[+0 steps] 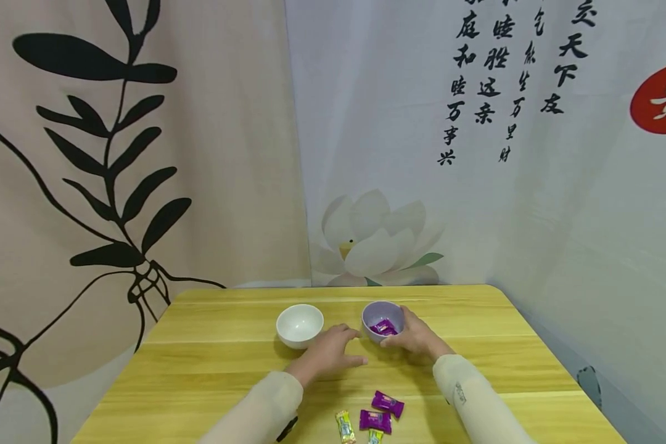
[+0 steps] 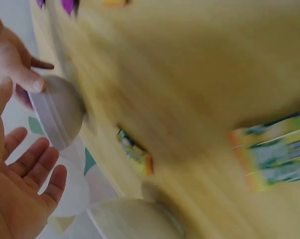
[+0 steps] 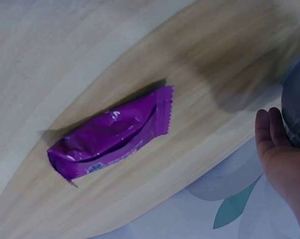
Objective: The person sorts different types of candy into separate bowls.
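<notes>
Purple ceramic-looking, a bowl (image 1: 372, 322) is gripped on its right side by the right hand (image 1: 419, 338), the thumb low at the front and the fingers up by the rim. That arm comes in from the lower right, its pale sleeve (image 1: 477, 404) ending at the wrist. The left hand (image 1: 328, 353) reaches in from the lower left and holds nothing; its fingers are spread and slightly bent, with the thumb well apart from them. It is near the bowl's left side, a gap between them, and its palm faces the bowl.

Inside the bowl lie purple sweets (image 1: 385, 327), bunched so that I cannot count them. Whether the bowl rests on the worktop (image 1: 216, 351) or is lifted, I cannot tell. A white bowl (image 1: 300, 324) stands to the left, its lower right edge behind the left hand.

Nearer the person, between the forearms, lie two purple packets (image 1: 375, 422) and two yellow packets (image 1: 345, 425), one yellow packet cut by the bottom edge. The left wrist view is blurred, and cuts off the white bowl and a large yellow packet. In the right wrist view a purple packet shows whole, but the bowl is dark, mostly out of frame, and the thumb is hidden.
</notes>
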`<state>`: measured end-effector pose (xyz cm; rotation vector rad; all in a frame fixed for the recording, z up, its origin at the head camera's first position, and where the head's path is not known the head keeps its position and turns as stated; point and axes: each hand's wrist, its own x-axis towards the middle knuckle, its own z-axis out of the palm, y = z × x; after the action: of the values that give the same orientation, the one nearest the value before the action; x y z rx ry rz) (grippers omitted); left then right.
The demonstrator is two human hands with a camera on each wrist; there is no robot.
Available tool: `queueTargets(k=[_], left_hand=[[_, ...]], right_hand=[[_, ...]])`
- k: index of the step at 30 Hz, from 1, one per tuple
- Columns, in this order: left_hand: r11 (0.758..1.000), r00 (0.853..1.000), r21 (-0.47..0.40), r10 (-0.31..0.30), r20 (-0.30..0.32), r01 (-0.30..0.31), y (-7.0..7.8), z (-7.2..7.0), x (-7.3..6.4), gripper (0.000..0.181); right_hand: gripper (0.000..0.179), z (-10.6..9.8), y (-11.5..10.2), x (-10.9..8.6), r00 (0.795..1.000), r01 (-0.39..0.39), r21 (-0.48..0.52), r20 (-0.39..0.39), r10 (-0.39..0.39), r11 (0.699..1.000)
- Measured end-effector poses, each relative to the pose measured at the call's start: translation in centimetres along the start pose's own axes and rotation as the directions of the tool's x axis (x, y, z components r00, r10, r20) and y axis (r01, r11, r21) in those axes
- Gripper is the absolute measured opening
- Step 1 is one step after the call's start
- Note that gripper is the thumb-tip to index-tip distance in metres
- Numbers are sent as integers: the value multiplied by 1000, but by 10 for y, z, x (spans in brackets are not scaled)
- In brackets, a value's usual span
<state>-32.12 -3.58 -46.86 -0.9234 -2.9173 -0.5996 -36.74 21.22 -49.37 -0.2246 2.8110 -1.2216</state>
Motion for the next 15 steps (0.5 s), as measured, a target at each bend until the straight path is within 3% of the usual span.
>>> queueTargets(k=[7, 15], left_hand=[[997, 994, -30, 76, 78, -73, 3, 11, -25, 56], [982, 974, -44, 190, 121, -186, 11, 27, -51, 50]], right_hand=[[117, 1, 1, 1, 1000, -20, -17, 3, 20, 1000], [120, 2, 3, 2, 1000, -21, -22, 5, 21, 1000]])
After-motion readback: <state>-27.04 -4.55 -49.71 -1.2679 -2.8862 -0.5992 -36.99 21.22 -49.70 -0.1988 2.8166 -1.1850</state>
